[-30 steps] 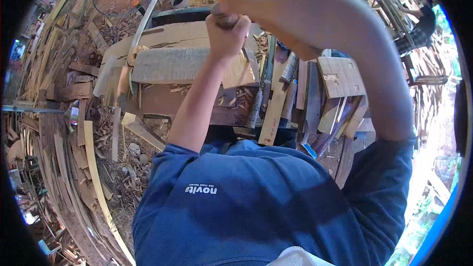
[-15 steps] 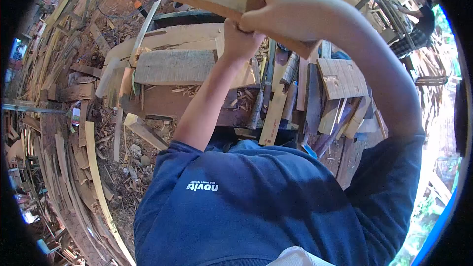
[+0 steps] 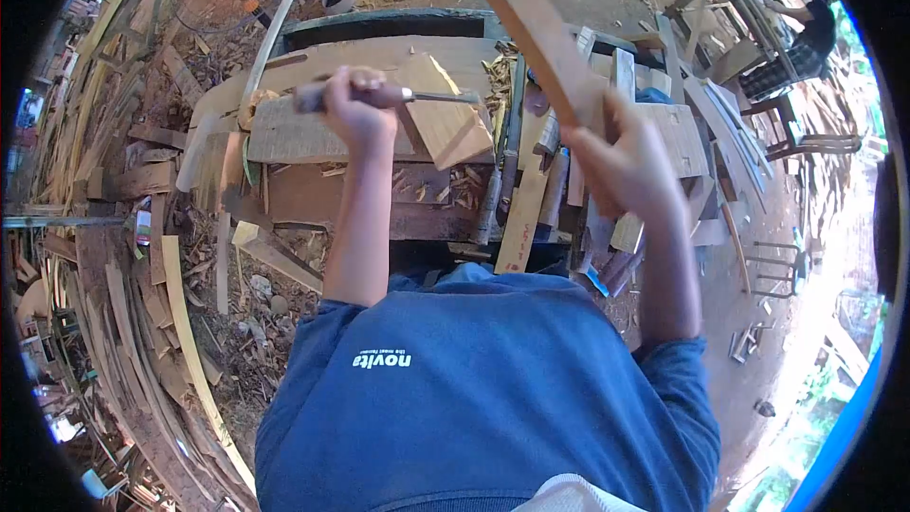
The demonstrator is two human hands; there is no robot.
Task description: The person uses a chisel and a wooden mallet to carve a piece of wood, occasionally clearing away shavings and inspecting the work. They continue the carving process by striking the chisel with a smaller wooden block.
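My left hand [image 3: 360, 106] is closed round the wooden handle of a chisel [image 3: 441, 97]. The blade points right, over a pale cut wood piece [image 3: 438, 133] on the bench. My right hand [image 3: 626, 156] grips a long, flat wooden block [image 3: 536, 24], raised and tilted toward the upper left. Under and beside my left hand lies a grey weathered board [image 3: 299, 130], with a broad curved plank [image 3: 398, 49] behind it.
Several tools [image 3: 490, 209] and a marked wood strip [image 3: 521, 228] lie right of the work. A notched block [image 3: 678, 137] sits beyond my right hand. Scrap wood [image 3: 123, 322] covers the left ground. Another person [image 3: 806, 43] is at the upper right.
My hands have moved apart. The chisel has swung from an obscured position to lie level, pointing right. The block has turned more upright and shifted right with my right hand.
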